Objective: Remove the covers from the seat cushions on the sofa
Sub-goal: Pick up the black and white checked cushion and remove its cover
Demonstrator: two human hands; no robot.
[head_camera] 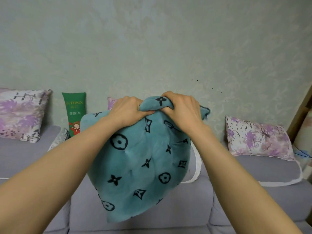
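Note:
I hold a teal plush cushion (140, 166) with black flower and star prints up in front of me, above the grey sofa (152, 215). My left hand (128, 108) and my right hand (182, 107) both clutch a bunched fold of its teal cover at the top edge, knuckles close together. The cushion hangs down from that grip, one corner pointing toward the sofa's seat. The cover still wraps the filling; no opening shows from this side.
Purple-flowered pillows lean on the wall at the left (22, 114) and right (258, 139), a third is partly hidden behind my left hand. A green printed cushion (75, 114) stands upright at the back. A white strap (195, 166) trails behind the teal cushion.

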